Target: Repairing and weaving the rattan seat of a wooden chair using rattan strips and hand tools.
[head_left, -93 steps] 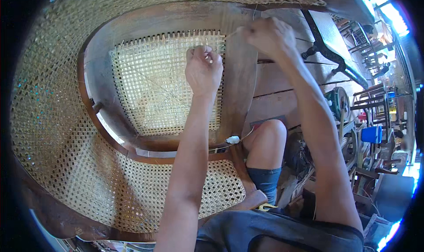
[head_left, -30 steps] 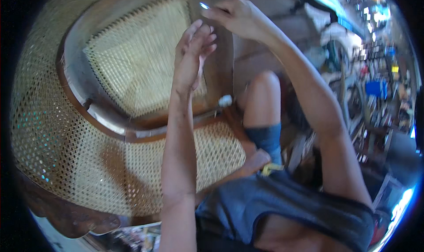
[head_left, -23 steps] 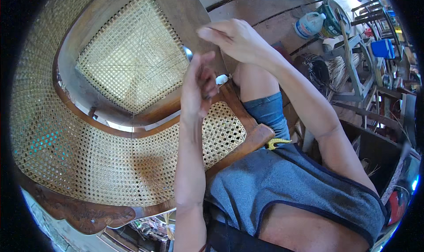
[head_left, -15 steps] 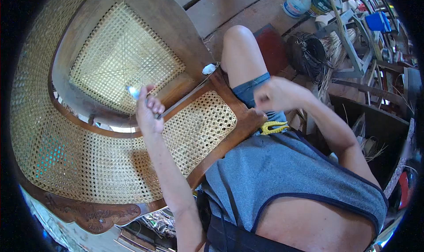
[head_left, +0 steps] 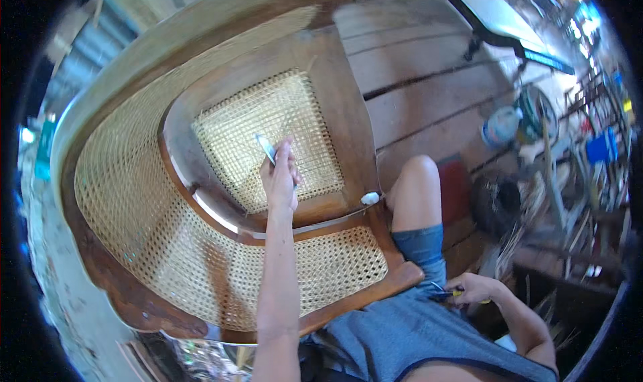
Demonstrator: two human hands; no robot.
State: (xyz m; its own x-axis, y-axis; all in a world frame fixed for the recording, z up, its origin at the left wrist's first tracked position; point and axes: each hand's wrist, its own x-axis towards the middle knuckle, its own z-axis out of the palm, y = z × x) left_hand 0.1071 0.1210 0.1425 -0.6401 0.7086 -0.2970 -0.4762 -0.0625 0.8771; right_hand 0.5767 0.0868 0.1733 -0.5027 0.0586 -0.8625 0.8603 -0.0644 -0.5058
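Over the chair's seat my left hand is closed around a slim knife, its shiny blade pointing up and away to the left. Below it lies the woven cane seat panel, set in a wide wooden seat frame. At my lap, my right hand grips a yellow-handled hand tool; its metal end rests near my shorts, and its exact kind is mostly hidden by the fingers. A curved cane backrest wraps round the seat's left and near sides.
A white lump sits at the seat's corner by my knee. On the plank floor to the right stand a translucent jug, a dark coil and a blue container. A dark wooden box is beside my right arm.
My view has tilted up and shifted. My right hand, empty-looking before, has come down and taken hold of the yellow-handled tool from my lap. The left hand still holds the knife, reaching farther over the seat.
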